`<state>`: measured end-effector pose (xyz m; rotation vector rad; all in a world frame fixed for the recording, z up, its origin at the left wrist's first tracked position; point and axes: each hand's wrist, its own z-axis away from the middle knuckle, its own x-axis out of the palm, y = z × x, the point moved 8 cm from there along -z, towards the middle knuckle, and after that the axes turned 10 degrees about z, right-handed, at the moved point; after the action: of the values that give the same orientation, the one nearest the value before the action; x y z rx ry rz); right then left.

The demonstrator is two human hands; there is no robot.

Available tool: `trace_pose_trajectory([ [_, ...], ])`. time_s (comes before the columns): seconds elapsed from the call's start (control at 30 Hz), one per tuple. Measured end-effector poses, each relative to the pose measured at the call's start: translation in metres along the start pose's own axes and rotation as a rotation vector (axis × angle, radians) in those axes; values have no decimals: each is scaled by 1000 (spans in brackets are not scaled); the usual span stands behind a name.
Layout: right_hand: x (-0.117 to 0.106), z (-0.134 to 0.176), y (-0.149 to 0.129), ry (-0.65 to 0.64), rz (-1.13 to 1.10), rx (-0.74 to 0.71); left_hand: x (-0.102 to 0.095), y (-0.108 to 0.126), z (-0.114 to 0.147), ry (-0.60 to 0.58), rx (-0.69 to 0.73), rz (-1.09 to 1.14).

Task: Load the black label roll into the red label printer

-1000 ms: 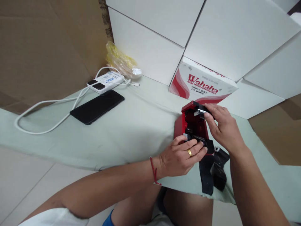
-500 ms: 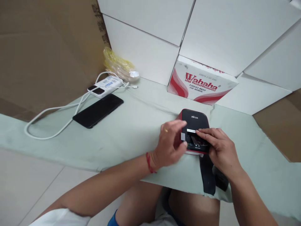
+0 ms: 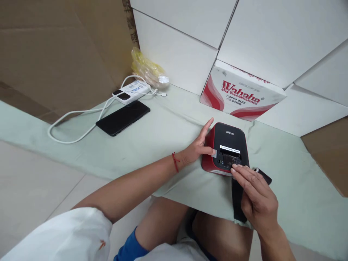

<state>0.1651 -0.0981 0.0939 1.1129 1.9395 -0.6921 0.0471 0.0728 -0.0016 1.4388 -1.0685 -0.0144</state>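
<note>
A red and black box-shaped device [image 3: 230,139] stands on the pale green cloth. A dark slot [image 3: 231,159] with shiny clear film sits in its top, below a white warning label [image 3: 230,149]. My left hand [image 3: 197,150] is open along the device's left side, index finger raised, another digit pressing a grey tab [image 3: 214,153]. My right hand [image 3: 257,192] has its fingers stretched out, tips touching the slot's lower edge; its thumb is partly hidden. Beneath that hand a black strip [image 3: 238,203] runs from the device to the cloth's front edge. A dark object [image 3: 263,175] lies beside my right hand.
A black phone [image 3: 123,117], a white power bank [image 3: 133,91] with a white cable [image 3: 65,141], and a yellowish plastic bag [image 3: 149,70] are at the left. A Wahaha carton [image 3: 241,92] leans at the back against white boxes [image 3: 176,50]. Cardboard [image 3: 328,152] stands at the right.
My left hand has come down onto the device's grey tab, fingers spread. My right hand has slid toward me, uncovering more of the slot. The camera view has shifted slightly.
</note>
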Motion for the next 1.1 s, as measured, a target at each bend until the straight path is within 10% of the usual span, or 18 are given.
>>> trace_pose_trajectory([
  [0.3,-7,-4,3,-16,-18,12,1,-2,1,45,-90,102],
  [0.43,-16,-38,37,-107,-26,230,1,0,2,44,-82,41],
  [0.67,74,-116,75,-856,475,234,-1,4,1,86,-55,-93],
  [0.8,92,-126,74,-921,506,263,-4,3,1,116,-80,-151],
  [1.1,-61,-69,131,-631,194,551,-1,5,1,141,-105,-97],
])
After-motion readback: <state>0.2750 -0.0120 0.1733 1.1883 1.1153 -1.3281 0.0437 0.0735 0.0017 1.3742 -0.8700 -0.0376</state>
